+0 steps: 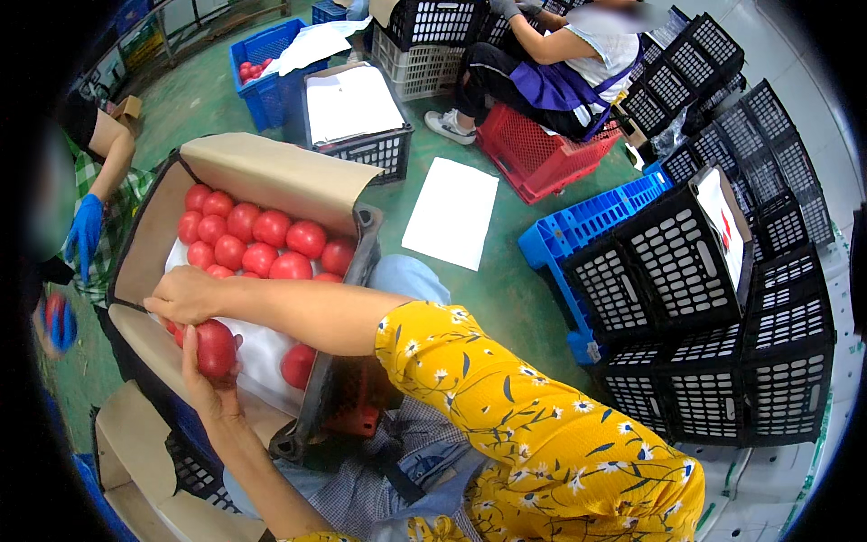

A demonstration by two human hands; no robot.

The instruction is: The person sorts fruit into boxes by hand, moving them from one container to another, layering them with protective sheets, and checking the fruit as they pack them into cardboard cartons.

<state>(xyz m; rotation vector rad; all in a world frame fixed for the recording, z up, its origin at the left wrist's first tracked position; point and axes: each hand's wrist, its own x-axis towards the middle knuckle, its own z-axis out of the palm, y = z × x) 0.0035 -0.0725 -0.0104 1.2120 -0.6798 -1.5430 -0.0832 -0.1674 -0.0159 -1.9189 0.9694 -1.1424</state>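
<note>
A paperboard-lined black plastic crate stands before me with rows of red tomatoes on a white sheet. My left hand holds a large red tomato over the near part of the crate. Across the rows reaches my right arm, in a yellow floral sleeve. My right hand is curled at the crate's left side, just above the held tomato. Red fruit shows below its fingers, but whether they grip it is hidden. One single tomato lies by the near right wall.
A white paper sheet lies on the green floor. Black crates stack at right beside a blue pallet. One person sits on a red crate; another's blue-gloved hand is at left. A paper-covered crate stands beyond.
</note>
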